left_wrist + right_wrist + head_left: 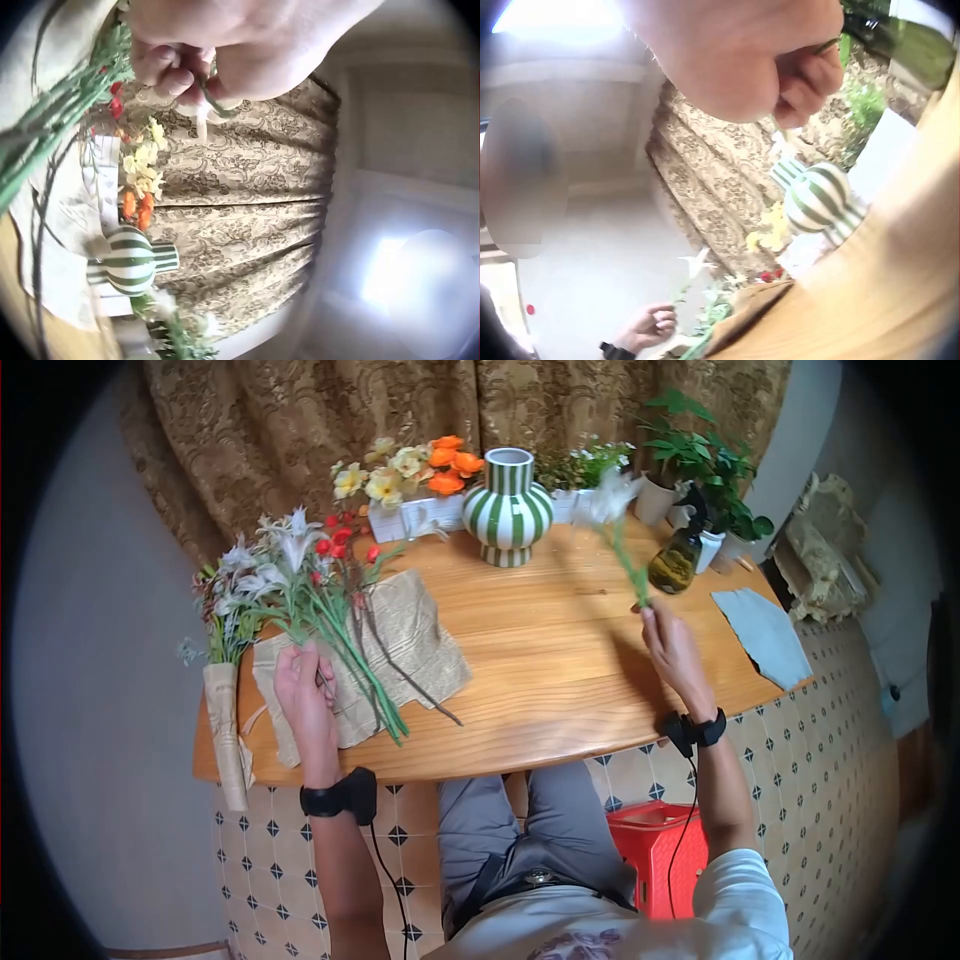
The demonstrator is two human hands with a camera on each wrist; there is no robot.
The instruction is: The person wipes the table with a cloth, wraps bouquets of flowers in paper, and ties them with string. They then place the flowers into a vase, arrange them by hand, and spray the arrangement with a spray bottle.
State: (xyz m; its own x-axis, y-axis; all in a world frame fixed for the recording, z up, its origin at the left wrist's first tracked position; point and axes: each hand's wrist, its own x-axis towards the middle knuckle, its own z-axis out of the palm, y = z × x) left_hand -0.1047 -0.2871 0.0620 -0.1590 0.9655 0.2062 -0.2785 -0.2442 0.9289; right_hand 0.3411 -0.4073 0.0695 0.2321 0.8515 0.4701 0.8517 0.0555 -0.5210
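Note:
My left hand pinches a green stem at the left of the table; in the right wrist view a white lily stands up from that hand. Beside it, loose green stems and a dark branch lie over crumpled brown paper, with red flowers at their far end. On the right, my right hand grips the green stem of a white flower, blurred and raised over the table. The green-and-white striped vase stands upright at the back middle, between the two hands.
A paper-wrapped bouquet lies along the left edge. Orange flowers and a white planter line the back. A dark spray bottle stands near potted plants. Grey-blue paper overhangs the right edge, and a red stool is below.

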